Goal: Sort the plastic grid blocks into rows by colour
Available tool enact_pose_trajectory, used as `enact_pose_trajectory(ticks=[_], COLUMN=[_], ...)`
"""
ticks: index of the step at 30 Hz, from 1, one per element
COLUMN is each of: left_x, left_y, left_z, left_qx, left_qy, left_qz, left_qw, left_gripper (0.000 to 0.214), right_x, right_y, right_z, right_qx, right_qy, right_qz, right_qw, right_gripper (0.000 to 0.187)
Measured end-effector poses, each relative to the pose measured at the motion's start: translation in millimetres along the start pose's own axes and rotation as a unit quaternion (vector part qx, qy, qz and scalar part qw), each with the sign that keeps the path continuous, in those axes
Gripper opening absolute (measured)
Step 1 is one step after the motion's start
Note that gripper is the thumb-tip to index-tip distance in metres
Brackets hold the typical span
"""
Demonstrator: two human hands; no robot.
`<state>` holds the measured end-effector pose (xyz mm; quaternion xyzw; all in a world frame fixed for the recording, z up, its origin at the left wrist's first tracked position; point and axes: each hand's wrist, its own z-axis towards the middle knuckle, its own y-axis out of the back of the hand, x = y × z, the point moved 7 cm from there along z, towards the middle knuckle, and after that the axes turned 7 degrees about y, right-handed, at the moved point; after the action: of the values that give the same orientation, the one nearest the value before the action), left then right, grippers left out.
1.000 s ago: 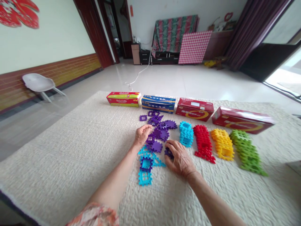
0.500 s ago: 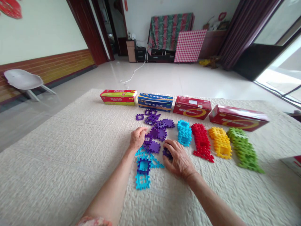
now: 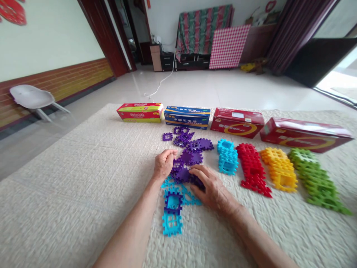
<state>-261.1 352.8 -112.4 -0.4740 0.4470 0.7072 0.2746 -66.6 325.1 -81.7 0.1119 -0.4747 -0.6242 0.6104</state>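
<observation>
Purple interlocking building tiles lie in a loose pile in the middle of the bedspread. My left hand is at the pile's left side, fingers curled closed; whatever they hold is hidden. From the right, my right hand has its fingers bent over a dark purple tile at the pile's edge, partly covering it. Nearer to me, between my forearms, are light blue tiles, with a purple square frame lying over part of them.
Overlapping rows of light blue, red, yellow and green tiles lie to the right. Behind stand a red-and-yellow box, a blue box and two dark red boxes. A white chair stands far left.
My right hand has shifted left against the pile, bringing the dark purple tile up beside the other purple ones. My left hand stays nearly in place. The camera view has moved slightly.
</observation>
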Motion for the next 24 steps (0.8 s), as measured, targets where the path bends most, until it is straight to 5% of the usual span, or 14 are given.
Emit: enact_pose_trajectory(ticks=[8,17,24], left_x=[7,5,4], left_y=[0.9,1.4,0.9], left_z=[2,2,2], left_qx=[-0.006,-0.006,-0.006], left_qy=[0.018,0.027,0.025], left_qz=[-0.022,-0.037,-0.037], left_qw=[1.000,0.999,0.999], left_gripper=[0.027,0.027,0.027], right_x=[-6,0,-4], right_y=[-5,5,2], right_z=[10,7,5], right_qx=[-0.029,0.013,0.000], right_qy=[-0.044,-0.035,-0.028], right_qz=[-0.018,0.061,0.053], right_qw=[0.998,0.997,0.998], right_gripper=[0.037,0.058,0.043])
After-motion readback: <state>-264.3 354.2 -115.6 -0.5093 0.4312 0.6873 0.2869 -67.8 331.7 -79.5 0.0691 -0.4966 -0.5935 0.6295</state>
